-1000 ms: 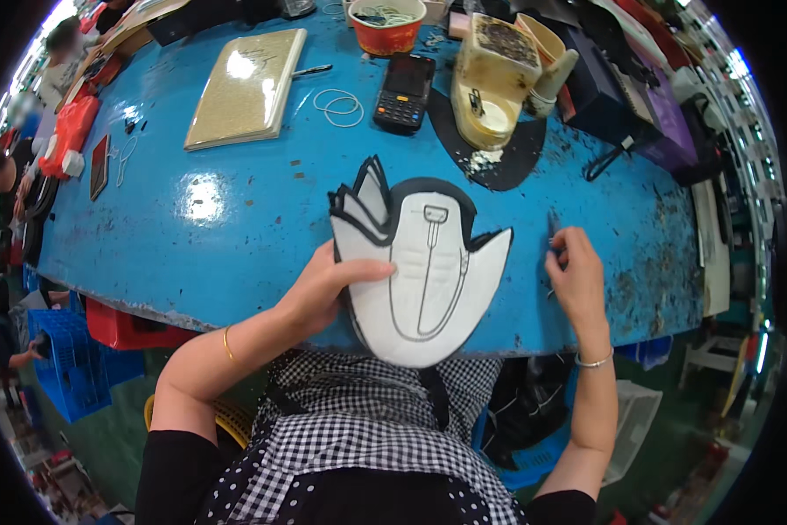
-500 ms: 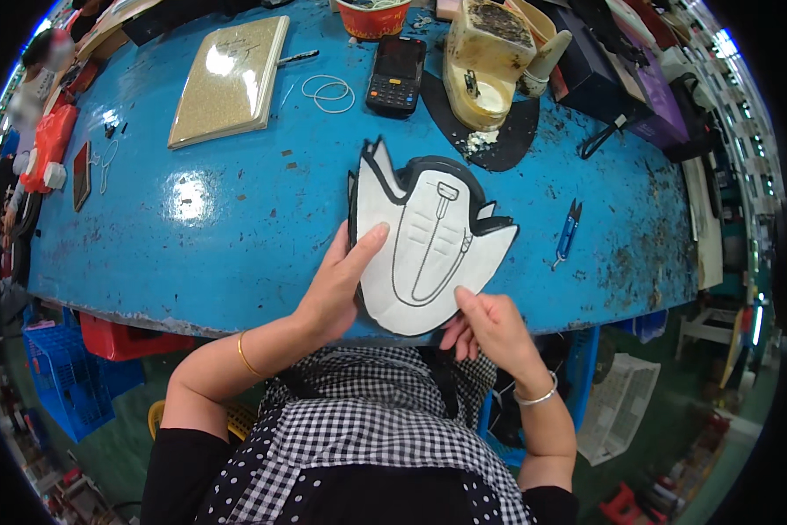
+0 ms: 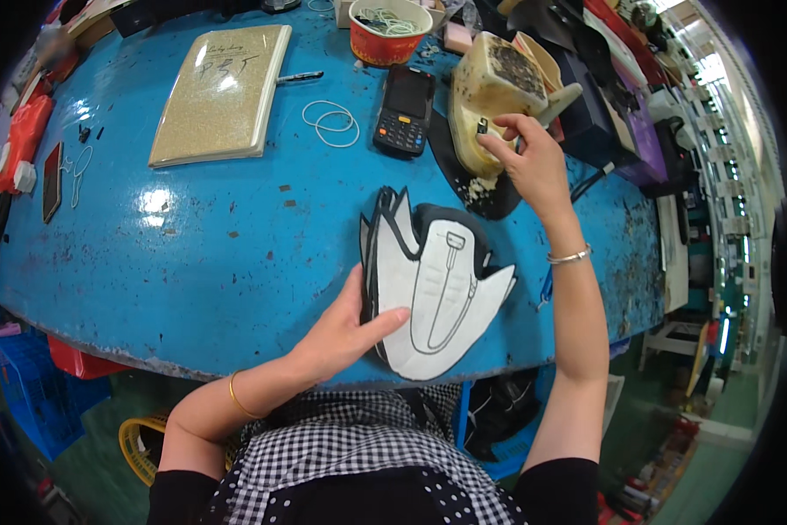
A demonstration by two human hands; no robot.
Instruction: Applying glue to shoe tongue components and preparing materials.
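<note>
My left hand (image 3: 345, 331) grips a stack of white, black-edged pieces that look like shoe uppers (image 3: 446, 297), thumb on top and fingers hidden at the side. The top piece has a long looped dark outline down its middle. My right hand (image 3: 538, 166) reaches to a yellowed, stained plastic container (image 3: 472, 92), which looks like a glue pot. Thumb and index finger are apart, close to a small black part (image 3: 483, 127) on its front; whether they touch it I cannot tell. Under the container lies a black sheet (image 3: 497, 203) with pale crumbs on it.
A handheld scanner (image 3: 405, 109) lies left of the container, beside a loop of pale cord (image 3: 330, 123). Behind it stands a red tub (image 3: 385, 45) of cords. A gold notebook (image 3: 218, 96), a pen (image 3: 301, 77) and a phone (image 3: 52, 184) are at left. Blue snips (image 3: 546, 287) are partly behind my right forearm.
My right hand has left the lower edge of the stack and moved up to the container. The left hand still holds the stack. The whole view has shifted slightly.
</note>
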